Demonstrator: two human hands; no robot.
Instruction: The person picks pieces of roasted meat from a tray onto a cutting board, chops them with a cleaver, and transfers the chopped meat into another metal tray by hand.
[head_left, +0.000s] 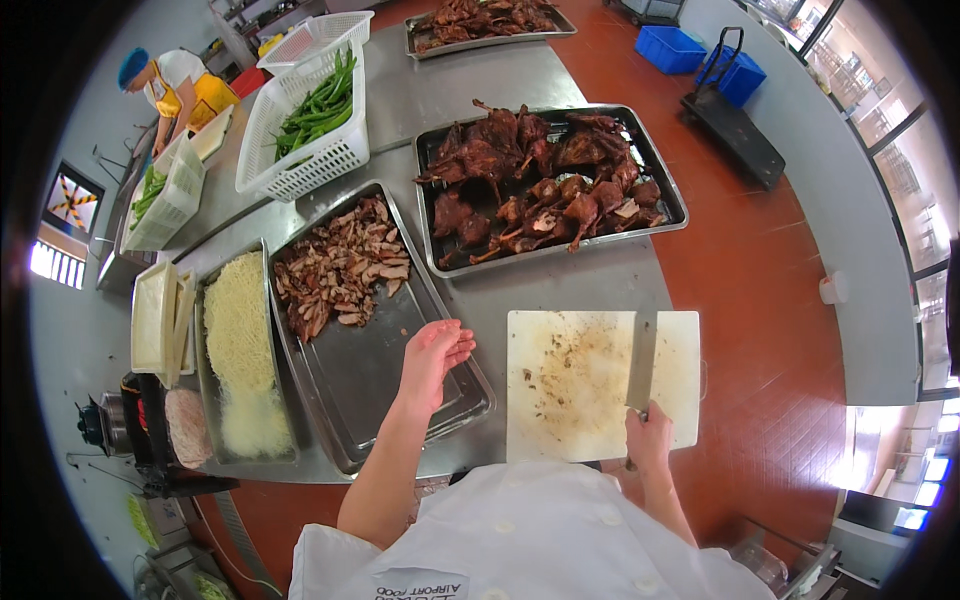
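Observation:
My right hand (649, 437) grips the handle of a cleaver (643, 360), whose blade lies over the right part of a white cutting board (600, 442). Brown scraps and stains mark the board's surface. Raised above the near right side of a metal tray (352, 390), my left hand (439, 360) holds nothing, its fingers partly curled and the thumb apart. Chopped roasted meat (345, 262) fills the far part of that tray. Beyond the board, a second tray (555, 244) carries several dark roasted birds and pieces (487, 150), probably duck.
Left of the chopped meat stands a tray of pale shredded food (240, 322). Green peppers (319, 112) lie in a white plastic basket (300, 180). Another roasted-meat tray (487, 45) sits at the far end. A co-worker (180, 90) stands far left; a platform trolley (739, 139) is on the right floor.

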